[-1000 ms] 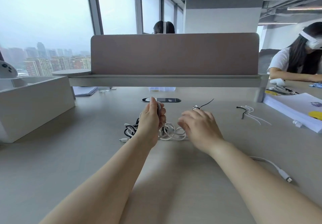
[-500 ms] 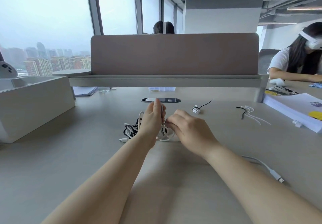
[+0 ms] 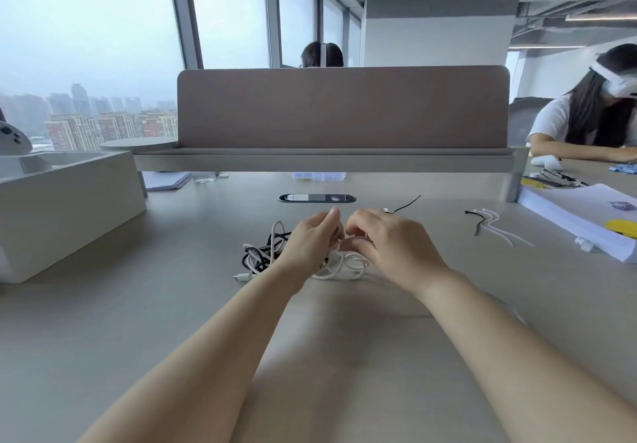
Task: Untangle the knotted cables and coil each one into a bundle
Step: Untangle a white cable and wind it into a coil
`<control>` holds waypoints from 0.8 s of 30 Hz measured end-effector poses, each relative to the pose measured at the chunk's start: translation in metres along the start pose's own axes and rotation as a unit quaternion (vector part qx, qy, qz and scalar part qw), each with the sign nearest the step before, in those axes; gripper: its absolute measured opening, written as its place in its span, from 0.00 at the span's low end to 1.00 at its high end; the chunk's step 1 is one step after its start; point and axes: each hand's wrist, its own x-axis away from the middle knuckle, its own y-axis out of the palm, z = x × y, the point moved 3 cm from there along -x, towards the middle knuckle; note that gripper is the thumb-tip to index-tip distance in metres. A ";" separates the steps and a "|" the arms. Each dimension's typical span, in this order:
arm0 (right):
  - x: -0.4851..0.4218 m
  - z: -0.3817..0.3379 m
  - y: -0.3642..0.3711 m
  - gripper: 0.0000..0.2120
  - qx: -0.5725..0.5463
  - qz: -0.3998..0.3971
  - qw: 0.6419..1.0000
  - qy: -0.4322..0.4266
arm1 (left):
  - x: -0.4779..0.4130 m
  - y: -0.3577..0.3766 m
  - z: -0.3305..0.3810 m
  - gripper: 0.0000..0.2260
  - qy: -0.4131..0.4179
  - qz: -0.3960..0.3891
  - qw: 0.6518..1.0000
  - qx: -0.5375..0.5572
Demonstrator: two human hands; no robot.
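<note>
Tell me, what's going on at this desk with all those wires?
A person at a desk is picking at a tangle of black and white cables. The left hand pinches a white cable lifted from the pile, and the right hand curls its fingers on it close beside. The pile looks knotted, nothing in it coiled yet. A few loose ties lie off to the right.

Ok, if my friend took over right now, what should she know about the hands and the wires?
Left hand: pinches the white cable above the table.
Right hand: fingers curled on the same white cable, close beside the left hand.
The white cable's loops lie under both hands; the black-and-white tangle sits just left of them.
Done: nothing in the pile looks coiled yet.
Left: pull the cables apart and coil each one. Cable ties lie to the right.
</note>
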 end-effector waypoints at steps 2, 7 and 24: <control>0.001 0.004 0.001 0.11 -0.035 -0.014 0.999 0.020 | -0.001 0.001 -0.001 0.17 0.006 -0.004 1.000 -0.021; 0.004 0.011 0.001 0.15 0.072 0.059 0.996 0.003 | 0.000 0.009 -0.001 0.18 0.019 -0.055 0.996 -0.069; 0.004 0.014 0.001 0.06 -0.291 0.019 0.924 0.248 | 0.003 0.005 0.004 0.17 0.080 -0.009 0.997 -0.001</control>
